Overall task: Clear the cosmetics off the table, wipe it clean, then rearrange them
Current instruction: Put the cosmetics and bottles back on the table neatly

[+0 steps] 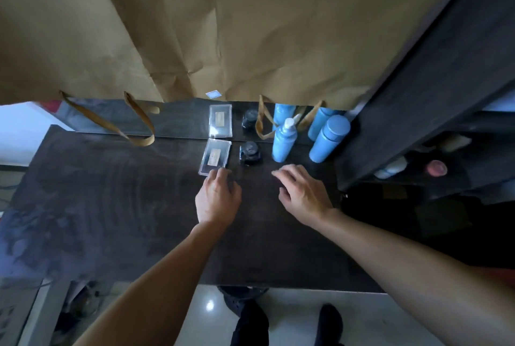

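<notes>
Case: we see a flat clear case (215,156) w/ a pale label inside, lying flat near the table's back edge, just left of the jar.
Jar: small black jar (250,152), upright, btwn the case and the bottles.
Bottles: two light-blue ones, upright. The white-cap bottle (284,141) stands right of the jar; the blue-cap bottle (328,138) is further right, close to the shelf unit.
Table: dark wood-grain table (125,192); all four items sit in a row at the back right.
Mirror: a mirror (181,120) runs along the back and doubles the items.
Bag: a big brown paper bag (223,25) hangs over the upper part of the mirror; its handle (136,128) droops to the tabletop.
Shelf unit: dark shelf unit (432,67) on the right, w/ a pink-lidded jar (437,168) inside.
Floor: pale glossy floor (292,315) below the near edge, dark shoes (252,317) on it.
Left hand: our left hand (218,198) reaches fwd, fingers bent, tips on the case's near edge; we cannot tell if it pinches the case.
Right hand: our right hand (305,195) is low over the table in front of the bottles, fingers loosely spread, slightly bent, holding nothing.
</notes>
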{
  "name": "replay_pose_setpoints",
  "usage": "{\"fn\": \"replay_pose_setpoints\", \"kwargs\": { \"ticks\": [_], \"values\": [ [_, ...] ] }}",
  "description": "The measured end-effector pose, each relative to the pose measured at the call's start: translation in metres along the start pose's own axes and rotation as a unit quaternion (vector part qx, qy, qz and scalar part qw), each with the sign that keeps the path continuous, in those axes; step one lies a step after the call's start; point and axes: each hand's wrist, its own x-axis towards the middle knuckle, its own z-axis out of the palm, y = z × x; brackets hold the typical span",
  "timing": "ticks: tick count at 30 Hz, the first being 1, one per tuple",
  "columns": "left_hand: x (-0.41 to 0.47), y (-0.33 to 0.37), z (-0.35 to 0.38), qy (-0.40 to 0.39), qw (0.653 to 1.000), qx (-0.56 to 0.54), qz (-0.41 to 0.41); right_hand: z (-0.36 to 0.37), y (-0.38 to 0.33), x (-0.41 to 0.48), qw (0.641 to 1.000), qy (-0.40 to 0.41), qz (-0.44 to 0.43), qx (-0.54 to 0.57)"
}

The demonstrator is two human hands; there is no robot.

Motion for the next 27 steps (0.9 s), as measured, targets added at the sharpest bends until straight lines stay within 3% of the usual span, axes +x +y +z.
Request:
{"fn": "replay_pose_setpoints", "kwargs": {
  "ticks": [6, 10, 18, 22, 27],
  "values": [
    [-0.073, 0.072, 0.048, -0.009, 0.999, -0.026, 0.021, -0.018, 0.088, -0.093, 0.997, -0.053, 0.059, -0.001],
    [-0.122, 0.119, 0.097, -0.058, 0.997, -0.028, 0.044, -0.026, 0.152, -0.143, 0.985, -0.105, 0.133, -0.013],
    [-0.152, 0.169, 0.200, -0.131, 0.987, -0.039, 0.086, -0.015, 0.246, -0.175, 0.946, -0.215, 0.233, -0.071],
    [-0.119, 0.183, 0.256, -0.172, 0.982, 0.017, 0.079, 0.007, 0.279, -0.168, 0.940, -0.199, 0.254, -0.110],
    [-0.066, 0.185, 0.333, -0.199, 0.973, 0.103, 0.059, 0.042, 0.310, -0.152, 0.963, -0.139, 0.207, -0.101]
  ]
}}
